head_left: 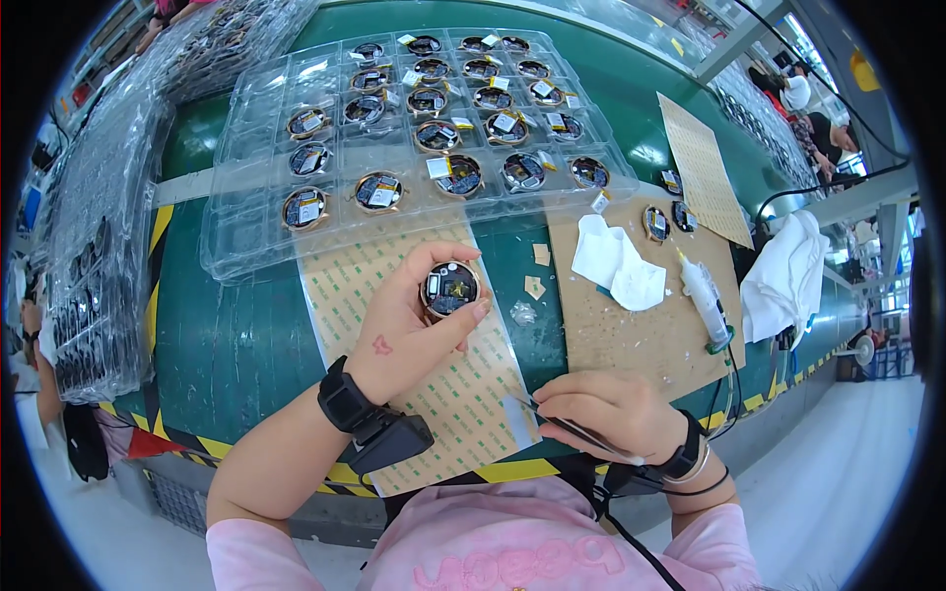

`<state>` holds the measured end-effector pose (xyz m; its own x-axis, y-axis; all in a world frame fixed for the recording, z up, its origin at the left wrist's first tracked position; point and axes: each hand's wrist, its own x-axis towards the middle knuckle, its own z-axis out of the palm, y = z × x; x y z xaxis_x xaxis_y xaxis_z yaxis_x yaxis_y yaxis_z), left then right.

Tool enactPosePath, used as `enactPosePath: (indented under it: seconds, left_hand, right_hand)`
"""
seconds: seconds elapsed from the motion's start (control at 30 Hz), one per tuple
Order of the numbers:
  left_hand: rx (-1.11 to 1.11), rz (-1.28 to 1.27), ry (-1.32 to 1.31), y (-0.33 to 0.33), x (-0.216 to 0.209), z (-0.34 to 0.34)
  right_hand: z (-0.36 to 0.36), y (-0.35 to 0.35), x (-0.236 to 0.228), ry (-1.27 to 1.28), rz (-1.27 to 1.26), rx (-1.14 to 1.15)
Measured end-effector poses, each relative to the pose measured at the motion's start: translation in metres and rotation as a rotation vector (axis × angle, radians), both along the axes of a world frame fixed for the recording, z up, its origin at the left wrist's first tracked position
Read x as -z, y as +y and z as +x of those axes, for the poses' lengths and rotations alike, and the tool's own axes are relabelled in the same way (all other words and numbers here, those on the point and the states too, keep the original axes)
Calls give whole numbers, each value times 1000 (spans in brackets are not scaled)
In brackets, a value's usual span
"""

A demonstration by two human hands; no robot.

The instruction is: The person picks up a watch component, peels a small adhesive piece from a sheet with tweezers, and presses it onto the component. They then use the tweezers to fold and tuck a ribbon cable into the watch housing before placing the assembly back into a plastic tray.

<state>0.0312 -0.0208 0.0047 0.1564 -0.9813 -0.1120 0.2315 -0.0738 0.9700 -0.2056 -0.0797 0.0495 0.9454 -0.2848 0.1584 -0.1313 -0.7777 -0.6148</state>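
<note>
My left hand [396, 333] grips an open round watch case [450, 289] by its rim, between thumb and fingers. Its open side faces up, showing a dark circuit board with small silvery parts. My right hand [619, 409] is closed around a pair of dark tweezers [583, 434], whose tips point left over the edge of a sheet of stickers [468, 419]. That tan sheet, patterned with rows of green print, lies under my left hand. The tweezers are apart from the watch case. Whether the tips hold anything is too small to tell.
Beyond my hands, a clear plastic tray [251, 231] holds several similar watch cases. To the right, a brown board [601, 345] carries white wipes [631, 271], loose watch parts [657, 224] and a white glue gun [702, 300]. A white cloth [785, 276] lies farther right.
</note>
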Motion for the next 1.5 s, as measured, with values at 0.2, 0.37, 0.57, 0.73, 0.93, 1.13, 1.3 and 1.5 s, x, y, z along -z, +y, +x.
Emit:
enactPosePath:
  seconds: [0.2, 0.37, 0.57, 0.73, 0.93, 1.13, 1.3, 1.5]
  left_hand:
    - [-2, 5, -25, 1, 4, -1]
    - [-4, 2, -47, 1, 3, -2]
    - [34, -22, -88, 3, 7, -3]
    - [39, -37, -155, 2, 7, -3]
    - [53, -57, -200, 1, 11, -2]
    - [51, -80, -211, 1, 13, -1]
    - [-8, -162, -216, 1, 18, -3]
    - [100, -125, -215, 1, 14, -1]
  right_hand:
    - [-6, 2, 9, 9, -112, -76]
    - [-8, 8, 12, -9, -277, -87]
    - [-14, 6, 31, -146, -219, -41]
    - [-16, 4, 42, -282, 2, 85]
    - [-16, 12, 44, -227, 520, 365]
    - [-8, 12, 34, -312, 938, 560]
    - [-11, 10, 33, -390, 1063, 640]
    - [-11, 6, 31, -549, 1243, 671]
